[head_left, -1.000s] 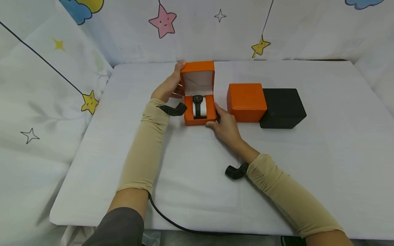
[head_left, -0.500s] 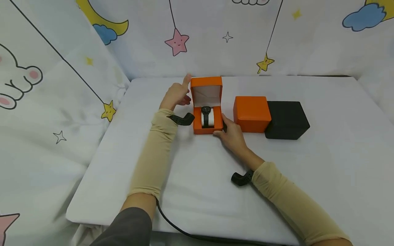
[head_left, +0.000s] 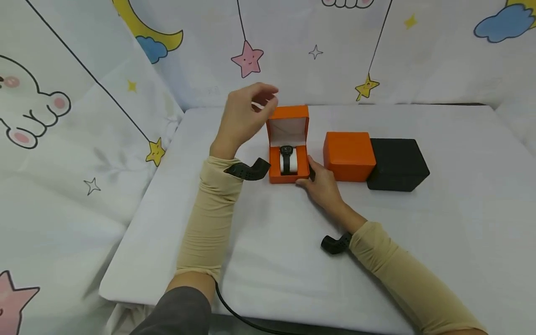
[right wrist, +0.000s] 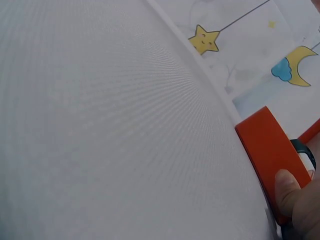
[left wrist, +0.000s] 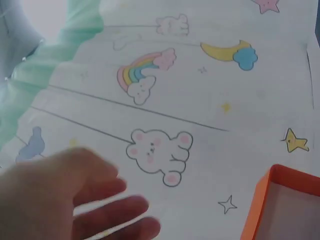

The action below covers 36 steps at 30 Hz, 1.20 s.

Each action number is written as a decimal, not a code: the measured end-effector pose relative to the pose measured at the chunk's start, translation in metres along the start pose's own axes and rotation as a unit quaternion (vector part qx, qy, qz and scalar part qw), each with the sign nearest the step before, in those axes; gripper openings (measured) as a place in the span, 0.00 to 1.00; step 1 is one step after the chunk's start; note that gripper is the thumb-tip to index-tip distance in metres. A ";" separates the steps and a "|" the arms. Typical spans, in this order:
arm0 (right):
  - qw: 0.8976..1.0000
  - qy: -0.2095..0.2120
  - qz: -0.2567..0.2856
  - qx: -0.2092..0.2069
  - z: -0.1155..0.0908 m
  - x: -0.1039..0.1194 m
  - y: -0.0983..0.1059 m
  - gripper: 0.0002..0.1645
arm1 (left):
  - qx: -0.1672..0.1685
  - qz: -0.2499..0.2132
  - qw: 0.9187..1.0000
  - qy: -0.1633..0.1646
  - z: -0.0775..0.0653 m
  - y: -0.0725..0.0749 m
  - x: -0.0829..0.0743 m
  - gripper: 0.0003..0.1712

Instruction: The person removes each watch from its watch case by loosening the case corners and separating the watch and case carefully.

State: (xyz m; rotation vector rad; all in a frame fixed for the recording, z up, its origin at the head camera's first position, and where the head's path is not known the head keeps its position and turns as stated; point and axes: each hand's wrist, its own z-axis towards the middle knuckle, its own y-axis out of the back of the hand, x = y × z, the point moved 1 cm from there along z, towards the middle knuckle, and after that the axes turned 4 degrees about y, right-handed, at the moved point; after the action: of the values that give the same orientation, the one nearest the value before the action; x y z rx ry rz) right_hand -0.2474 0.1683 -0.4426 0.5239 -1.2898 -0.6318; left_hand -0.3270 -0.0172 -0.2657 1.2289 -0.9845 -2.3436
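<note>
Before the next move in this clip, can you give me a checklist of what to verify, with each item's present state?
1. Lid of the open orange watch box standing up: ok.
2. Black wristwatch on its white cushion: ok.
3. Right hand gripping the box's right side: ok.
4. Left hand empty and apart from the lid: ok, the left wrist view shows a gap.
5. Second orange box apart from the open one: ok.
6. Watch strap fastened underneath: cannot tell, hidden.

Head: high, forward and down over table (head_left: 268,260). Left wrist: close behind left hand (left wrist: 60,200), facing printed cloth (left wrist: 240,155). Right wrist: tilted, low over table. Shared by all: open orange box (head_left: 302,163).
</note>
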 end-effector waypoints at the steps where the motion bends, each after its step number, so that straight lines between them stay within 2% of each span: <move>1: 1.000 0.002 -0.002 0.001 0.001 0.000 0.000 0.50 | 0.037 -0.010 0.998 -0.040 -0.002 -0.002 -0.004 0.18; 2: 1.000 0.006 -0.004 0.001 0.001 0.001 0.000 0.50 | 0.084 -0.011 0.993 -0.077 -0.004 -0.007 -0.007 0.21; 3: 1.000 0.010 -0.005 0.000 0.001 0.001 -0.001 0.50 | 0.136 -0.008 0.985 -0.108 -0.005 -0.012 -0.008 0.23; 4: 1.000 0.013 -0.006 -0.001 0.001 0.001 -0.002 0.50 | 0.190 -0.001 0.973 -0.129 -0.006 -0.020 -0.009 0.26; 5: 1.000 0.016 -0.006 -0.001 0.001 0.001 -0.003 0.49 | 0.243 0.007 0.961 -0.136 -0.007 -0.028 -0.008 0.29; 7: 1.000 0.018 -0.006 -0.002 -0.001 0.000 -0.005 0.49 | 0.321 0.043 0.938 -0.124 -0.006 -0.045 -0.005 0.34; 9: 1.000 0.017 -0.003 0.001 -0.002 0.000 -0.007 0.48 | 0.360 0.095 0.923 -0.095 -0.005 -0.060 0.000 0.36; 13: 1.000 0.018 -0.004 -0.001 -0.003 0.001 -0.010 0.49 | 0.376 0.177 0.909 -0.026 -0.004 -0.077 0.013 0.42; 16: 1.000 0.018 -0.012 -0.007 -0.002 0.002 -0.010 0.50 | 0.368 0.211 0.905 0.009 -0.003 -0.081 0.021 0.47; 20: 1.000 0.017 -0.024 -0.009 0.001 0.003 -0.007 0.50 | 0.362 0.233 0.901 0.047 -0.003 -0.080 0.026 0.51; 25: 1.000 0.011 -0.024 -0.003 0.001 0.003 -0.005 0.50 | 0.376 0.259 0.888 0.056 -0.004 -0.082 0.029 0.46; 31: 1.000 0.023 -0.016 -0.009 0.003 0.002 -0.006 0.49 | 0.373 0.281 0.882 0.068 -0.006 -0.082 0.028 0.36; 36: 1.000 0.025 -0.014 -0.010 0.004 0.003 -0.005 0.50 | 0.369 0.305 0.876 0.068 -0.005 -0.081 0.026 0.35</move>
State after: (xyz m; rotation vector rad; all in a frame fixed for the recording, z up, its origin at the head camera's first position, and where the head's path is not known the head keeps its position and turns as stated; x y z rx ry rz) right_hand -0.2510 0.1627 -0.4429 0.5393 -1.2308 -0.6499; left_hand -0.3346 0.0241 -0.3398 1.0481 -1.9668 -1.3951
